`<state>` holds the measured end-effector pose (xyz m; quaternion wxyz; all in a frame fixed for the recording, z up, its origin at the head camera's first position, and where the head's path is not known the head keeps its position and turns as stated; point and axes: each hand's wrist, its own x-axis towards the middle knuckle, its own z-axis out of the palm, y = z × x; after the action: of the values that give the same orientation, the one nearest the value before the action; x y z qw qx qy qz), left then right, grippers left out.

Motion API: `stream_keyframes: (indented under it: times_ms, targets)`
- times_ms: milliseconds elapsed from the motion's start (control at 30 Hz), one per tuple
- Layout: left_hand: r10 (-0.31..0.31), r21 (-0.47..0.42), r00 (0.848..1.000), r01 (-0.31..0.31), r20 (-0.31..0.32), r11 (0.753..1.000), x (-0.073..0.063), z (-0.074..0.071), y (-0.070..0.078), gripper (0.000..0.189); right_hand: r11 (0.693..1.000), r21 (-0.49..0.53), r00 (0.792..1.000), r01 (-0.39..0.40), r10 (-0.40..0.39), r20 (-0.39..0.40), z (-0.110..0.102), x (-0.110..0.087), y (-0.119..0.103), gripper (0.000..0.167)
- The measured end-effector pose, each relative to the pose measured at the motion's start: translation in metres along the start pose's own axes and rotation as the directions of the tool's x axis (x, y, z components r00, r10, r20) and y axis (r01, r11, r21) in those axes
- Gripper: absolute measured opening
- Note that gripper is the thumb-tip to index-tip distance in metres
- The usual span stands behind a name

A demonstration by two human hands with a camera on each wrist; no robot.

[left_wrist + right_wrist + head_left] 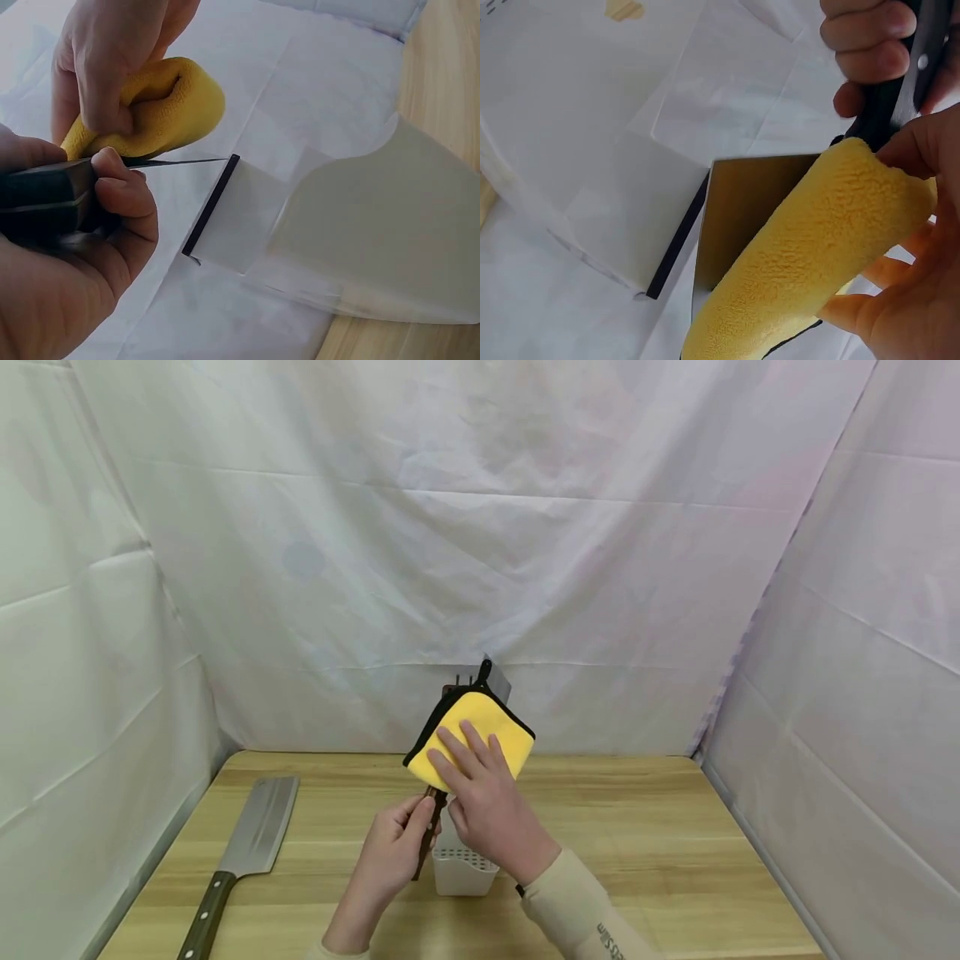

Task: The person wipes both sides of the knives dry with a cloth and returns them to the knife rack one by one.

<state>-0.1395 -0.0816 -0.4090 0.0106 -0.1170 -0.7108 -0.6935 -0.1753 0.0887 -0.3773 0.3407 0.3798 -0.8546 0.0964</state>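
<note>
My left hand (393, 843) grips the dark, riveted handle (922, 60) of a cleaver. The cleaver's broad metal blade (739, 225) points up and away, mostly hidden in the head view. A yellow cloth (491, 727) with black edging and a hanging loop lies folded over the blade. My right hand (487, 806) holds this cloth against the blade, its fingers spread on the outer face. In the right wrist view the thumb and fingertips lie on opposite sides of the cloth, close to the handle.
Another cleaver (258, 827) lies on the left of the wooden table (637, 843), handle toward me. A white holder (465, 881) with a perforated floor stands in the middle, partly behind my hands. White cloth walls (480, 568) enclose the back and both sides.
</note>
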Motion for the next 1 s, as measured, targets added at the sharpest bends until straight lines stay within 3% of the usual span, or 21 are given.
stream_keyframes:
  times_ms: [233,667,1000]
  targets:
    - [0.093,0.068,0.996,-0.093,0.006,0.993,-0.003,0.001,-0.001,0.038,1.0,-0.003,1.0,-0.013,0.013,-0.002,0.003,0.0,0.009,0.057]
    - [0.189,0.161,0.982,-0.185,-0.009,0.969,-0.001,-0.003,0.001,0.03,0.998,-0.036,0.999,0.043,-0.043,0.017,-0.004,0.002,-0.007,0.056]
    - [0.162,0.192,0.985,-0.149,-0.053,0.97,-0.003,-0.006,0.0,0.019,0.998,-0.055,0.999,0.022,-0.021,0.027,-0.002,0.003,-0.004,0.055]
